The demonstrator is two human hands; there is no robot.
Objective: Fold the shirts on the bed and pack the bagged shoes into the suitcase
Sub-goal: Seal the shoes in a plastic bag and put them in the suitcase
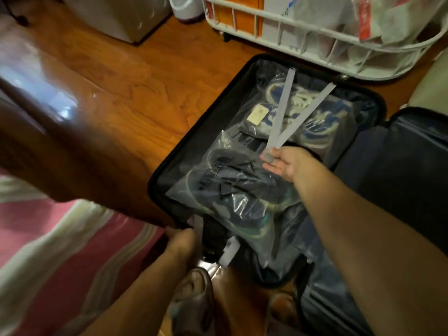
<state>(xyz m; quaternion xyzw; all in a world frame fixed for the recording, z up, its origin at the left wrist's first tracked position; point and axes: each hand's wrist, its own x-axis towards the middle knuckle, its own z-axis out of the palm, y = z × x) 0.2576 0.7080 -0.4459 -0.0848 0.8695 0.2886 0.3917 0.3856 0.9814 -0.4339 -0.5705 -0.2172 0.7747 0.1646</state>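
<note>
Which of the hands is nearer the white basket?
Right. The right hand holds grey straps mid-suitcase, below the white basket; the left hand is at the suitcase's near edge.

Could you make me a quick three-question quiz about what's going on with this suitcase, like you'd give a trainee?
1. True or false: both bags of shoes already lie inside the open suitcase.
2. What does the right hand pinch? A) a shoelace B) the grey straps C) a shirt
3. Fill in: the left hand is at the suitcase's near ____.

Key
1. True: the dark shoes' bag lies nearer, the blue and white shoes' bag farther.
2. B, where the two straps meet.
3. Edge; whether it grips is unclear.
</note>
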